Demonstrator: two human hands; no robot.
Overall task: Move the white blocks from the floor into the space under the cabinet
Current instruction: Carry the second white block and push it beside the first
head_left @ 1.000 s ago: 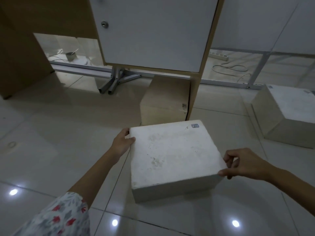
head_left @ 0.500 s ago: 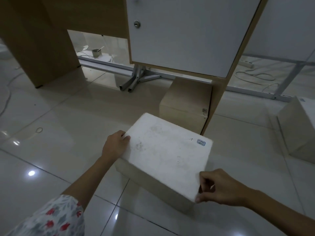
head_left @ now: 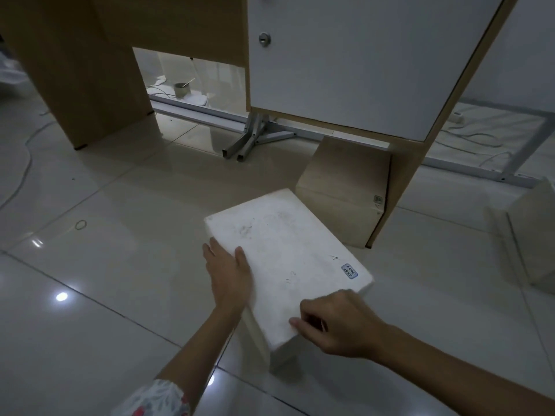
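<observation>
- The left hand (head_left: 229,274) lies flat, fingers straight, on the white block (head_left: 288,265), steering it.
- The right hand (head_left: 336,322) curls, pinching its near corner, aiming it under the cabinet (head_left: 345,64).

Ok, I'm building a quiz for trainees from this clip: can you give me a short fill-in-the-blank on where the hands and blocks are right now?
1. The left hand lies flat against the white block's ____ edge.
2. The right hand pinches the block's ____ corner.
3. Another block already sits under the ____.
4. A small blue ____ sits on the held block's top.

Missing words: left; near; cabinet; sticker
</observation>
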